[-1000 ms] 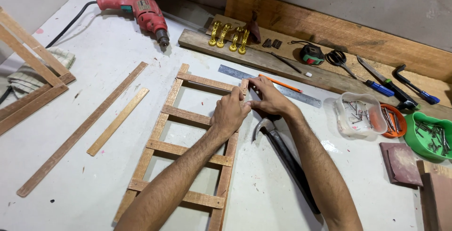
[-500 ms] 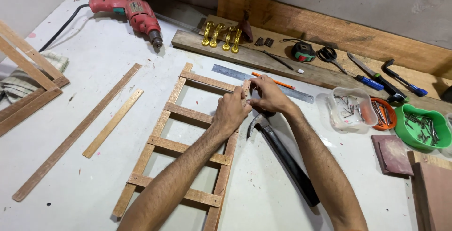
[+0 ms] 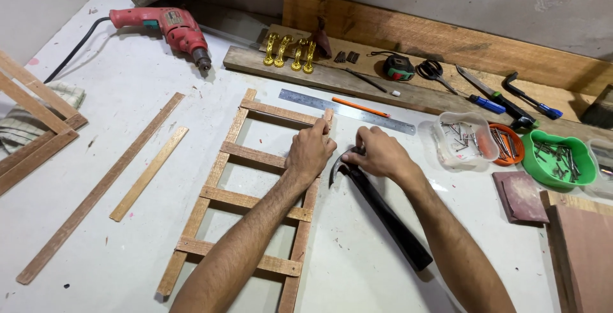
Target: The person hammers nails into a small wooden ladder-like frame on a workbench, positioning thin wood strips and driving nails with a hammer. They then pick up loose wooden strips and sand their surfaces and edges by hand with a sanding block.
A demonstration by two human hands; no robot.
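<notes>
Taking the ladder-shaped frame of thin brown wooden slats (image 3: 246, 195) as the landmark: far to its left lie crossed wooden battens over a folded cloth (image 3: 29, 121), and nearer, one long loose wooden strip (image 3: 102, 185) and one short one (image 3: 148, 174). Up and to the left of the frame rests a red corded electric drill (image 3: 167, 27).

The frame itself lies flat on the white worktable (image 3: 96, 96), four rungs across two rails. The left hand (image 3: 311, 153) rests on the right rail near the top corner, fingers curled and pressing down, thumb and forefinger drawn together as if pinching something small; whether a nail sits there I cannot tell.

Just right of the frame, the right hand (image 3: 378, 155) closes over the head of a black-handled claw hammer (image 3: 383, 214) lying on the table. Above the frame's top end lie a steel ruler (image 3: 348, 112) and an orange pencil (image 3: 361, 107).

Well to the right stand a clear tub of nails (image 3: 463, 137) and a green bowl of screws (image 3: 559, 158).

To do this well, I judge the left hand should keep the rail pinned flat while the hammer is taken further down its handle.
</notes>
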